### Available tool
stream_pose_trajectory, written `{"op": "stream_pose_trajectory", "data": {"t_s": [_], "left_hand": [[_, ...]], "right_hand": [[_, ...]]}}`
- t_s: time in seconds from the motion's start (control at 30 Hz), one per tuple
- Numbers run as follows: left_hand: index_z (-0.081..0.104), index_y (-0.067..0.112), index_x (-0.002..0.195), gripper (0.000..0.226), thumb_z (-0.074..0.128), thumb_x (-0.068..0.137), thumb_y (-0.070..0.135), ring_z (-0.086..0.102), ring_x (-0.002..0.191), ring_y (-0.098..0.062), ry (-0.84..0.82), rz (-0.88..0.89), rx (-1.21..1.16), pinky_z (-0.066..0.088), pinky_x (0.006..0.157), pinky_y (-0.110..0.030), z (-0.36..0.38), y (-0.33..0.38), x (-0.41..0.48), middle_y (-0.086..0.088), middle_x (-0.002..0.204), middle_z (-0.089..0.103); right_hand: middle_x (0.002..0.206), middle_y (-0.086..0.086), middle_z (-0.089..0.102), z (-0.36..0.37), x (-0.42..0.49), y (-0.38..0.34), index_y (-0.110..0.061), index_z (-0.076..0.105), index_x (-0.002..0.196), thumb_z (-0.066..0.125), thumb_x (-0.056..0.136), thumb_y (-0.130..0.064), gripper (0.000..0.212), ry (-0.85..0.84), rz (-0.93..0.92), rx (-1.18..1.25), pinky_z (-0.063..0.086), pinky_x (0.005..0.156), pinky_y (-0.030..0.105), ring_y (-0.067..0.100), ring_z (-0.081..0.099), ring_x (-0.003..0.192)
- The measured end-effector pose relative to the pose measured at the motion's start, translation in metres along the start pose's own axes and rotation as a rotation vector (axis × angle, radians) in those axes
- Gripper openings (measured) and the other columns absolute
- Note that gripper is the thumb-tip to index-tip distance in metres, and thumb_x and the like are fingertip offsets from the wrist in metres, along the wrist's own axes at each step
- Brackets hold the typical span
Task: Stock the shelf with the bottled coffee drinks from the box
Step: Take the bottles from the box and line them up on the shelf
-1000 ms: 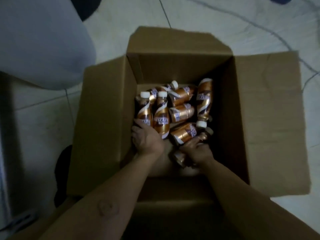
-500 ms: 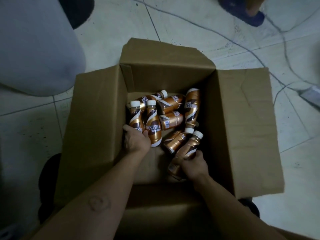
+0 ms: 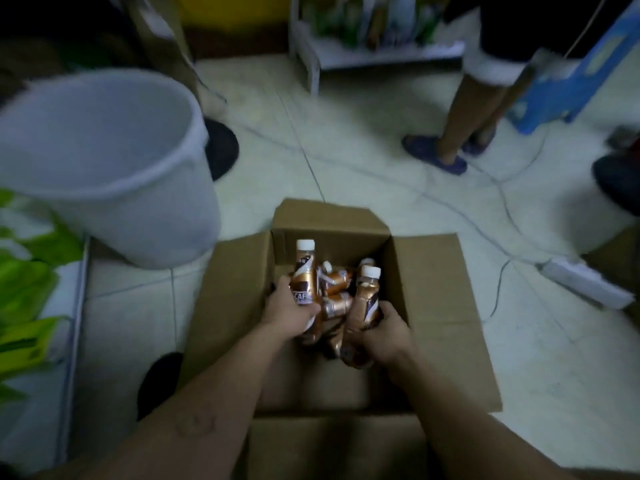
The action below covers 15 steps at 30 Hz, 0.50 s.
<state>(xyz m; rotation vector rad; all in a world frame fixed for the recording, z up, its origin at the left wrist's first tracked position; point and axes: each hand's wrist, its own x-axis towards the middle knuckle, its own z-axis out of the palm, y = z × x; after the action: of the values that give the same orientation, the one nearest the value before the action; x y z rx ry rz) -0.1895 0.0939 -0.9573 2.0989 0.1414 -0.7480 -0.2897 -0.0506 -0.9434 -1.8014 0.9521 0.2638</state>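
Note:
An open cardboard box (image 3: 436, 306) stands on the tiled floor in front of me. My left hand (image 3: 289, 315) grips an upright copper-coloured coffee bottle (image 3: 304, 271) with a white cap, lifted over the box's left side. My right hand (image 3: 384, 332) holds a second capped coffee bottle (image 3: 367, 296) upright, and another bottle seems to lie under its palm. Several more bottles (image 3: 337, 285) lie loose in the box between and behind my hands. A white shelf (image 3: 381, 51) with blurred goods stands at the far wall.
A big grey bucket (image 3: 100, 161) stands left of the box. A low white rack with green packets (image 3: 24, 289) runs along the left edge. A person's legs in blue slippers (image 3: 446, 157) stand at the back right, near a blue stool (image 3: 568, 91). A power strip (image 3: 585, 282) and cables lie on the floor.
Both hands have risen with a bottle each, from lying low in the box to upright above it. The view has tilted up, so the bucket, shelf and standing person now show.

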Motion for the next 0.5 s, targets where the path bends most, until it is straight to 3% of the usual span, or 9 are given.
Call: {"op": "stream_pose_trajectory", "data": {"t_s": [0.13,0.23,0.3,0.37,0.43,0.5], "left_hand": [[0.043,0.022,0.120,0.056,0.078,0.078,0.013,0.060,0.107,-0.018,-0.081,0.266,-0.032,0.048,0.094,-0.038,-0.076,0.069,-0.085,-0.001,0.119,0.062],[0.043,0.024,0.130,0.064,0.078,0.077,0.014,0.062,0.106,-0.016,-0.053,0.443,-0.033,0.051,0.093,-0.037,-0.136,0.115,-0.164,0.000,0.120,0.063],[0.043,0.025,0.137,0.073,0.081,0.075,0.018,0.059,0.112,-0.017,0.056,0.550,-0.059,0.048,0.099,-0.041,-0.175,0.137,-0.219,0.001,0.126,0.060],[0.046,0.027,0.134,0.069,0.081,0.075,0.020,0.060,0.107,-0.013,0.182,0.643,-0.077,0.050,0.094,-0.034,-0.213,0.154,-0.276,0.007,0.119,0.060],[0.050,0.035,0.116,0.055,0.081,0.075,0.017,0.061,0.090,0.001,0.288,0.719,-0.040,0.050,0.081,-0.019,-0.252,0.165,-0.329,0.016,0.099,0.063],[0.055,0.039,0.101,0.049,0.086,0.068,0.021,0.063,0.088,0.004,0.404,0.771,0.030,0.053,0.084,-0.024,-0.290,0.174,-0.372,0.018,0.095,0.066]], "right_hand": [[0.098,-0.004,0.073,-0.048,-0.067,-0.084,-0.028,0.059,0.111,0.082,0.042,-0.024,0.073,0.020,-0.298,0.036,0.057,0.086,0.046,0.016,0.070,0.089],[0.099,-0.008,0.067,-0.072,-0.138,-0.150,-0.027,0.055,0.118,0.084,0.057,-0.005,0.071,-0.049,-0.529,0.048,0.056,0.087,0.042,0.015,0.066,0.092],[0.101,-0.015,0.059,-0.081,-0.188,-0.191,-0.031,0.049,0.124,0.082,0.065,-0.002,0.074,-0.097,-0.678,0.085,0.052,0.087,0.035,0.010,0.060,0.094],[0.103,-0.014,0.061,-0.081,-0.233,-0.226,-0.032,0.050,0.123,0.081,0.065,0.001,0.074,-0.144,-0.809,0.134,0.052,0.087,0.035,0.011,0.061,0.096],[0.102,-0.009,0.067,-0.073,-0.271,-0.259,-0.031,0.055,0.116,0.082,0.061,0.006,0.071,-0.194,-0.918,0.183,0.056,0.084,0.035,0.011,0.066,0.095],[0.103,-0.007,0.070,-0.061,-0.305,-0.291,-0.035,0.057,0.110,0.083,0.059,0.007,0.071,-0.249,-1.021,0.225,0.057,0.081,0.032,0.010,0.068,0.095]]}}
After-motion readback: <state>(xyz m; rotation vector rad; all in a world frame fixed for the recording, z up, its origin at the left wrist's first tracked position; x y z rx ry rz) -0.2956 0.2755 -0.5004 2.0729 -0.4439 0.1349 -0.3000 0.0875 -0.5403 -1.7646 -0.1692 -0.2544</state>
